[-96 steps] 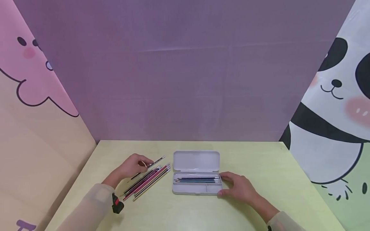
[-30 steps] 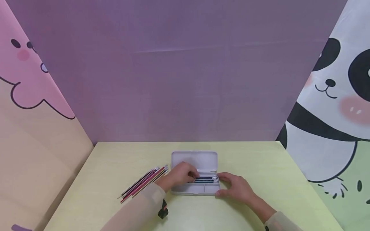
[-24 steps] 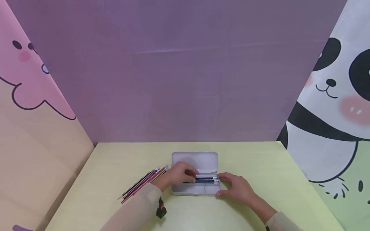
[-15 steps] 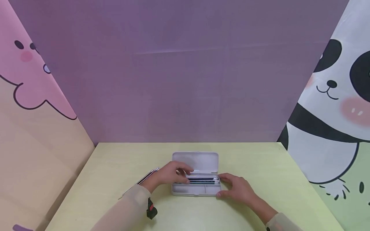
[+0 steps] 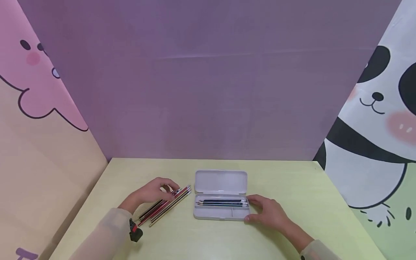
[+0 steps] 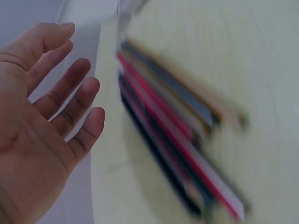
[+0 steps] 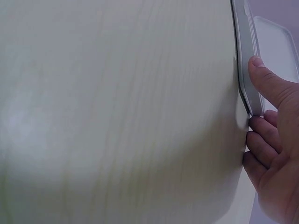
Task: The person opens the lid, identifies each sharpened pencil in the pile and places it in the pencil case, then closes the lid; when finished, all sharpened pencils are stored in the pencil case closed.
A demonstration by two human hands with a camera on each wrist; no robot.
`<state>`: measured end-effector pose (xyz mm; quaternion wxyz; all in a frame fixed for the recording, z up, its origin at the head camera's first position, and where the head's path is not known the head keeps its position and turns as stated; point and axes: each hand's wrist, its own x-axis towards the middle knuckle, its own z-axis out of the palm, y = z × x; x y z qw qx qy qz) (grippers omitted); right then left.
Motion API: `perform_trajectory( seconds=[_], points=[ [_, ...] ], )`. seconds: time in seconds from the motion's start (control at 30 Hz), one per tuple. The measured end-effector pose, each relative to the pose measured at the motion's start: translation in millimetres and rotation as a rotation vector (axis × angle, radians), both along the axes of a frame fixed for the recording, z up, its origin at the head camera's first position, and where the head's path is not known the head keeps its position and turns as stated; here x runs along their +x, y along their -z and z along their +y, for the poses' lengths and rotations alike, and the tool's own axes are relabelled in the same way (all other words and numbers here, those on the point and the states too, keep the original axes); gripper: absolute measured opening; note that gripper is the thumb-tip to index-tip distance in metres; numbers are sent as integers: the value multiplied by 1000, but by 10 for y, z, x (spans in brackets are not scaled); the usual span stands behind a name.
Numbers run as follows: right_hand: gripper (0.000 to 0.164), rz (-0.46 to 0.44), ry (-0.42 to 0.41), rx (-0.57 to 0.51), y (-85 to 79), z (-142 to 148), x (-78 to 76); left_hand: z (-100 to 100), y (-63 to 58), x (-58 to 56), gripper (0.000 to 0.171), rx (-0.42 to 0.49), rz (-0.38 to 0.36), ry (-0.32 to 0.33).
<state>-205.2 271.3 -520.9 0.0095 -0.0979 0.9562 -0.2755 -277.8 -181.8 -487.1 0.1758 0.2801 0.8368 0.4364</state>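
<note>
My left hand (image 5: 152,190) hovers over a bundle of loose pencils (image 5: 170,207) lying slantwise on the table. In the left wrist view the fingers of that left hand (image 6: 51,107) are spread and relaxed with nothing between them; the red, dark and tan pencils (image 6: 163,109) beside them look blurred. A pale pencil case (image 5: 212,213) lies with its lid raised to the right of the bundle. Several dark pencils (image 5: 221,204) rest in its rear compartment. My right hand (image 5: 269,212) holds the case's right end, its thumb against the front corner in the right wrist view.
The light wooden table (image 5: 292,187) carries everything. A purple backdrop (image 5: 208,90) rises behind it. Printed cartoon panels stand at both sides, with a panda (image 5: 364,173) on the right. A black wrist device (image 5: 134,231) sits on the left sleeve.
My left hand, earlier pinching a dark pencil by the bundle, reached into the case's rear compartment, came away without it and moved back left over the loose pencils. The right hand stayed on the case.
</note>
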Motion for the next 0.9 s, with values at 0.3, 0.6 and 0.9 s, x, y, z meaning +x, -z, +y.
perform_trajectory(
  seconds=[0.3,0.6,0.9],
  points=[
    [75,3,2,-12,33,28,1,-479,111,-5,37,-4,-75,-28],
    [75,3,-3,-7,50,19,-3,-525,223,39,39,24,-124,11],
    [75,-6,-3,-23,32,9,-3,-521,274,13,34,-26,-64,10]
  ],
)
